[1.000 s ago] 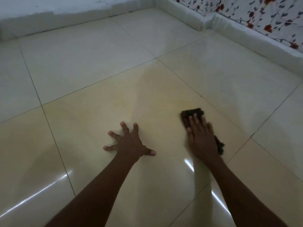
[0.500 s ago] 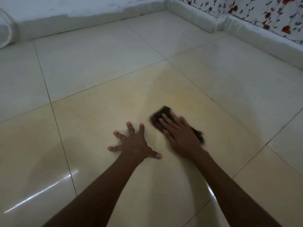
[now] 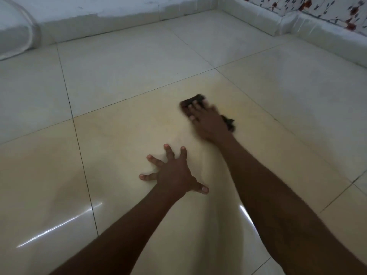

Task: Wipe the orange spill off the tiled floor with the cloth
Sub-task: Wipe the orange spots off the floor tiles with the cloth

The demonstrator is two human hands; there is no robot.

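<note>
A dark cloth [image 3: 193,100] lies on the glossy cream tiled floor [image 3: 123,80], pressed flat under my right hand [image 3: 208,122]; its edges stick out past the fingertips and beside the wrist. The hand is blurred with motion. A faint yellowish-orange film [image 3: 158,120] tints the tile around and left of the cloth. My left hand [image 3: 173,173] rests flat on the same tile, nearer to me, fingers spread, holding nothing.
A white skirting [image 3: 123,16] runs along the far wall and turns at a corner at the upper right, under floral wallpaper [image 3: 337,8]. A pale rounded object [image 3: 14,30] sits at the far left. Dark grout lines cross the floor.
My right hand has slid the cloth left, then forward away from me and slightly right. My left hand stays planted while my view has shifted.
</note>
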